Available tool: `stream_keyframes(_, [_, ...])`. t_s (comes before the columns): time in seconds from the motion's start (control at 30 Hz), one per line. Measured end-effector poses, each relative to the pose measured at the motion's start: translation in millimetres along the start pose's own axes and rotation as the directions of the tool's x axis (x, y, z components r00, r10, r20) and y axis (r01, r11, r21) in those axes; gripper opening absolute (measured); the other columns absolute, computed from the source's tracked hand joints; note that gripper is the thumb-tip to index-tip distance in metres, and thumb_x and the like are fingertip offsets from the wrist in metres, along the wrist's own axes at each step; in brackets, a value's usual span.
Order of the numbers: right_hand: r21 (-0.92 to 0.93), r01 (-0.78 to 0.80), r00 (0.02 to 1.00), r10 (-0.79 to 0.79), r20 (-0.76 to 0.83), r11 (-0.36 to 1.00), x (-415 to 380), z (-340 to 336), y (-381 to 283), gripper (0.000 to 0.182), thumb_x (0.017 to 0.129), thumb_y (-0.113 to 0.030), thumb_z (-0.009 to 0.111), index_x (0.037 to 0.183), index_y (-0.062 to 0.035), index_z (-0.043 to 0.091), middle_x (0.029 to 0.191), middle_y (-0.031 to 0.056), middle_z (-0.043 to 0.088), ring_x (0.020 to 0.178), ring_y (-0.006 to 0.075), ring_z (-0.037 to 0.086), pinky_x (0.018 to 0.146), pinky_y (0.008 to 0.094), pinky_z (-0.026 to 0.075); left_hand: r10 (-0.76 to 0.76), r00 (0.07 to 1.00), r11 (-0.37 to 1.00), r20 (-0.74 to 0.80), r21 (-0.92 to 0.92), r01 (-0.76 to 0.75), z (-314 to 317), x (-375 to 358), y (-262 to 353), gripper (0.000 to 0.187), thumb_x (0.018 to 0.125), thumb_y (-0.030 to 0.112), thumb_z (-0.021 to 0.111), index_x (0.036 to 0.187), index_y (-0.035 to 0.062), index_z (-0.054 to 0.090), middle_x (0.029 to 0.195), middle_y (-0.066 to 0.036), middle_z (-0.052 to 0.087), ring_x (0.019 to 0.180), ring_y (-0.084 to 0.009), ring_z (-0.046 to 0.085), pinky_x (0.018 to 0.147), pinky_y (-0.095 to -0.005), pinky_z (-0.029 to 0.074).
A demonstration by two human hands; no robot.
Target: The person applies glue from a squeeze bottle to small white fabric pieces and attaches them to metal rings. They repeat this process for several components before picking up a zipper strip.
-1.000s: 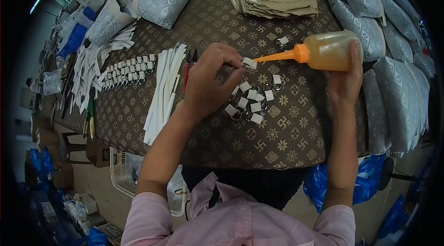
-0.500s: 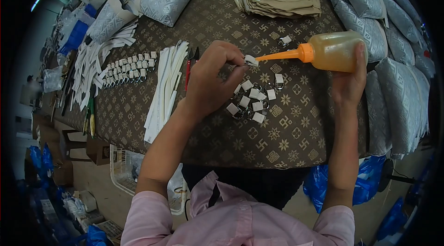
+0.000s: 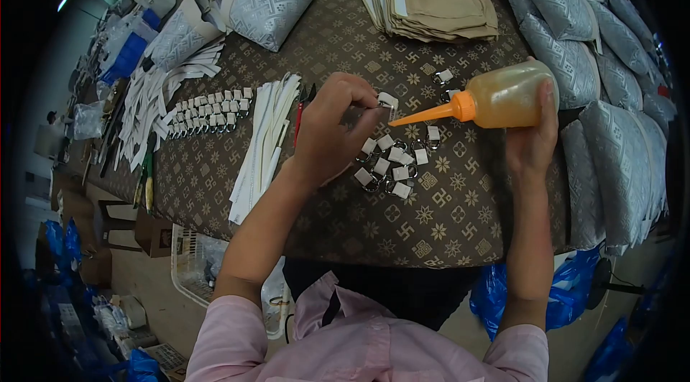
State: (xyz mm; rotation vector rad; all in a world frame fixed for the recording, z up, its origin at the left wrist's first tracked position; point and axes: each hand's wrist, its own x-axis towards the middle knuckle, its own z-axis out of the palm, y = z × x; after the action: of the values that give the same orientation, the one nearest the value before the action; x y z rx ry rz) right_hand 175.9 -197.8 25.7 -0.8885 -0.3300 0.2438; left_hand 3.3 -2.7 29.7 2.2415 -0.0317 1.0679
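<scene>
Between its thumb and fingertips, my left hand (image 3: 332, 123) pinches a metal ring with a short white strap tab (image 3: 389, 100) looped on it. One end of the tab hangs down. My right hand (image 3: 533, 134) is wrapped around a squeeze bottle (image 3: 507, 97) of amber liquid, held on its side. The bottle's orange nozzle (image 3: 428, 114) points left, its tip at or very near the hanging tab end; contact is hard to tell. Below lies a loose cluster of ringed white tabs (image 3: 392, 163), with a few more near the nozzle.
Rows of ringed tabs (image 3: 208, 112), white strips (image 3: 262, 148) and red-handled pliers (image 3: 298, 123) lie to the left. Tan fabric pieces (image 3: 445, 1) are stacked at the back. Silver patterned pouches (image 3: 622, 166) pile up at right; others (image 3: 269, 5) sit back left on the patterned tablecloth (image 3: 345, 231).
The bottle has tilted, and its nozzle tip has dropped from the tab's upper part to its lower end. The tab's end now hangs loose. The view has shifted slightly.
</scene>
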Motion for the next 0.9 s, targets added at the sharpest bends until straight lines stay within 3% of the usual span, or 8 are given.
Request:
stream_keyframes(0.1, [0.001, -0.026, 0.999, 0.026, 0.031, 1.0, -1, 1, 1, 0.045, 0.088, -0.03, 0.055, 0.122, -0.0007, 0.046, 0.109, 0.0079, 0.056, 0.101, 0.0173, 0.054, 0.089, 0.0316, 0.042, 0.06, 0.997, 0.991, -0.054, 0.119, -0.053, -7, 4, -5, 0.016, 0.069, -0.004, 0.064, 0.078, 0.0023, 0.053, 0.082, -0.01, 0.054, 0.075, -0.0207, 0.055, 0.063, -0.028, 0.046])
stream_keyframes(0.2, [0.055, -0.094, 0.996, 0.094, 0.01, 0.994, 4, -7, 4, 0.044, 0.088, -0.033, 0.053, 0.122, -0.0053, 0.046, 0.113, 0.0087, 0.055, 0.103, 0.0204, 0.054, 0.088, 0.0356, 0.045, -0.232, 0.957, 0.968, -0.175, 0.051, 0.244, -26, 5, -8, 0.015, 0.071, 0.002, 0.068, 0.078, 0.0022, 0.055, 0.08, -0.007, 0.054, 0.065, -0.0132, 0.052, 0.059, -0.024, 0.044])
stream_keyframes(0.33, [0.154, -0.15, 0.989, 0.148, 0.024, 0.977, 17, -24, 5, 0.043, 0.089, -0.033, 0.052, 0.121, -0.0055, 0.046, 0.116, 0.0099, 0.054, 0.104, 0.0228, 0.055, 0.085, 0.0381, 0.048, -0.322, 0.875, 0.909, -0.361, 0.142, 0.393, -83, -10, -20, 0.014, 0.073, 0.007, 0.07, 0.079, 0.0011, 0.058, 0.07, 0.001, 0.053, 0.061, -0.0042, 0.047, 0.056, -0.0207, 0.042])
stream_keyframes(0.43, [0.163, -0.15, 0.989, 0.149, 0.015, 0.975, 14, -17, -5, 0.046, 0.088, -0.034, 0.052, 0.121, -0.0035, 0.045, 0.115, 0.0109, 0.054, 0.101, 0.0236, 0.057, 0.079, 0.0384, 0.052, -0.467, 0.74, 0.827, -0.485, 0.059, 0.56, -140, -40, -31, 0.013, 0.075, 0.009, 0.069, 0.079, 0.0007, 0.06, 0.067, 0.002, 0.056, 0.059, -0.0035, 0.047, 0.053, -0.0193, 0.039])
stream_keyframes(0.47, [0.171, -0.163, 0.986, 0.164, 0.013, 0.972, 13, -17, -5, 0.046, 0.088, -0.034, 0.052, 0.121, -0.0035, 0.045, 0.115, 0.0109, 0.054, 0.101, 0.0236, 0.057, 0.079, 0.0384, 0.052, -0.47, 0.739, 0.82, -0.483, 0.072, 0.568, -154, -54, -35, 0.013, 0.075, 0.009, 0.069, 0.079, 0.0007, 0.06, 0.067, 0.002, 0.056, 0.059, -0.0035, 0.047, 0.053, -0.0193, 0.039])
stream_keyframes(0.53, [0.126, -0.111, 0.994, 0.109, 0.021, 0.986, 14, -19, -7, 0.045, 0.088, -0.034, 0.053, 0.121, -0.0033, 0.045, 0.114, 0.0116, 0.054, 0.101, 0.0236, 0.057, 0.077, 0.0378, 0.053, -0.667, 0.602, 0.691, -0.439, -0.06, 0.721, -173, -71, -41, 0.013, 0.076, 0.011, 0.068, 0.079, 0.0001, 0.061, 0.067, 0.002, 0.057, 0.058, -0.0034, 0.048, 0.051, -0.0184, 0.038])
stream_keyframes(0.63, [0.138, -0.114, 0.993, 0.11, 0.038, 0.984, 17, -24, -3, 0.045, 0.086, -0.033, 0.057, 0.118, -0.0034, 0.046, 0.112, 0.0126, 0.054, 0.099, 0.0247, 0.058, 0.078, 0.0368, 0.053, -0.724, 0.57, 0.626, -0.389, -0.023, 0.78, -180, -90, -42, 0.014, 0.076, 0.013, 0.067, 0.078, -0.0008, 0.063, 0.067, 0.001, 0.058, 0.057, -0.0031, 0.048, 0.051, -0.0177, 0.037])
stream_keyframes(0.9, [0.08, -0.111, 0.994, 0.111, 0.004, 0.991, 15, -15, -2, 0.043, 0.088, -0.035, 0.053, 0.117, -0.0045, 0.046, 0.11, 0.0114, 0.055, 0.096, 0.0237, 0.059, 0.069, 0.0381, 0.056, -0.735, 0.595, 0.625, -0.325, 0.014, 0.78, -146, -99, -71, 0.013, 0.073, 0.012, 0.068, 0.073, -0.0006, 0.065, 0.063, -0.001, 0.059, 0.056, -0.007, 0.05, 0.052, -0.024, 0.041])
